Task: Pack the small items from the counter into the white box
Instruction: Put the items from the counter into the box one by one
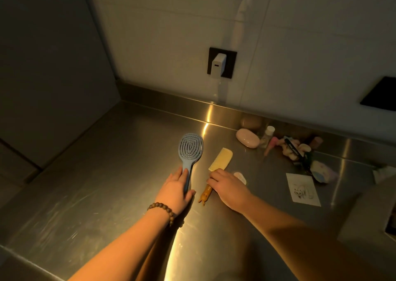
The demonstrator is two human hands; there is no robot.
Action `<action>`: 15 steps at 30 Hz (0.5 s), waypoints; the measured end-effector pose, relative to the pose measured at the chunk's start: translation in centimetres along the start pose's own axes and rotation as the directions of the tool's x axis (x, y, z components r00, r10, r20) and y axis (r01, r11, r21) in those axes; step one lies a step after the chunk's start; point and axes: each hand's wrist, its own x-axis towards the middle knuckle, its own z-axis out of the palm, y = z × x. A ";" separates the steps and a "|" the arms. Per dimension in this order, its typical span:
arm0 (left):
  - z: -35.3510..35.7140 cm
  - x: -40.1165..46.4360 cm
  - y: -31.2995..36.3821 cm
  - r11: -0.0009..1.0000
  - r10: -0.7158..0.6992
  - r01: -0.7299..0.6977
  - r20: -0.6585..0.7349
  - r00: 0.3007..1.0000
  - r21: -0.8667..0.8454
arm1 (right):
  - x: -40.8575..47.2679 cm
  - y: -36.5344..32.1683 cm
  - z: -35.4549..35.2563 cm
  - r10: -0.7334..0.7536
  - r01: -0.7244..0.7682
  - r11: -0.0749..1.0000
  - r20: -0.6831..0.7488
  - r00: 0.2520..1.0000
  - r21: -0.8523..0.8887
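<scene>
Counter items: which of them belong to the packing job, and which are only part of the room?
For packing: blue hairbrush under the left hand; yellow comb under the right hand; pink case; small bottle.

Not for packing: wall charger; steel counter.

One blue hairbrush (190, 152), one yellow comb (221, 159), one pink case (248, 137), one small bottle (267, 135), one paper card (303, 189), two hands, left (175, 187) and right (228, 187)

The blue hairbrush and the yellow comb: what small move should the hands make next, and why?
Probably close both grips and lift. The left hand already wraps the blue hairbrush by its handle, the right hand covers the yellow comb at its handle, and both still lie flat on the counter.
</scene>
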 end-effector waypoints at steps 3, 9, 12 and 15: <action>0.3 0.1 0.7 0.998 -0.055 0.051 -0.083 0.995 -0.045 | 0.2 -2.2 -0.3 0.386 -0.364 0.912 -0.096 0.918 0.188; 0.7 1.5 1.9 0.984 -0.152 0.168 -0.225 0.962 0.054 | 2.6 -5.4 -1.6 0.768 -0.760 0.613 0.064 0.637 0.213; 0.4 1.6 1.6 0.978 -0.178 0.197 -0.228 0.957 0.064 | 3.3 -5.7 -1.5 0.817 -0.799 0.530 0.080 0.571 0.283; -0.3 1.4 1.3 0.970 -0.243 0.235 -0.197 0.950 -0.066 | 3.2 -5.8 -1.1 0.847 -0.809 0.441 0.118 0.518 0.388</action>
